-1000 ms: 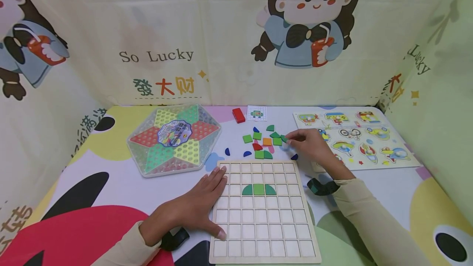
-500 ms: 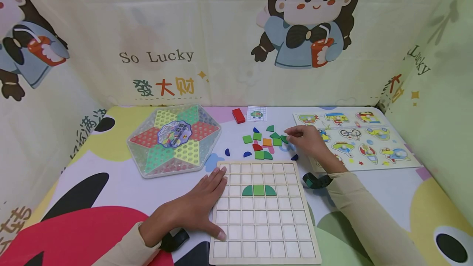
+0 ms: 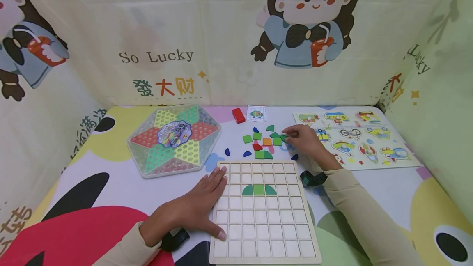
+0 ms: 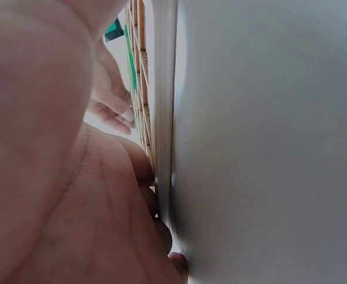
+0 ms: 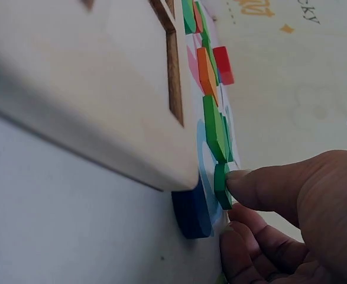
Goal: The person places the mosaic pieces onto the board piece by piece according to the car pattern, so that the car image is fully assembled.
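A pale wooden grid board (image 3: pixel 264 216) lies in front of me. In its second row sit a green square tile (image 3: pixel 259 190) and a darker green quarter-round tile on each side of it. My left hand (image 3: pixel 196 202) rests on the board's left edge with fingers extended; in the left wrist view its fingers (image 4: pixel 148 198) are at the board's side. My right hand (image 3: pixel 304 141) reaches past the board's far right corner. There, thumb and fingers pinch a small dark green tile (image 5: pixel 221 185) at the right end of the loose tiles; its outline is partly covered.
Loose green, blue, red and orange tiles (image 3: pixel 267 142) lie beyond the board. A pattern card (image 3: pixel 256 113) and red block (image 3: pixel 238 115) are behind them. A hexagonal Chinese checkers box (image 3: pixel 173 167) stands left, a vehicle puzzle board (image 3: pixel 366 145) right. A blue tile (image 5: pixel 191 216) lies near the board's corner.
My right hand has shifted slightly left and farther over the dark green tile, covering more of it. The left hand and the board stay in place.
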